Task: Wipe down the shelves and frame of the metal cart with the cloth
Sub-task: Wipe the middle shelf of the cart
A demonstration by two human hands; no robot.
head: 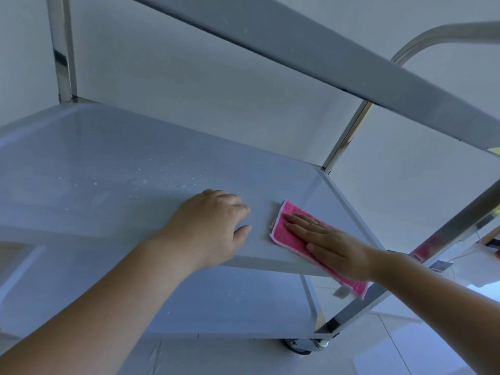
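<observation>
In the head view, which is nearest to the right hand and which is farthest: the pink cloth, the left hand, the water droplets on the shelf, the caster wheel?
From the right hand:
1. Pink cloth, directly under its flat fingers.
2. Left hand, beside it to the left, resting on the same shelf.
3. Caster wheel, below, at the cart's bottom corner.
4. Water droplets, far left on the shelf.
Places 3 and 4 are close.
</observation>
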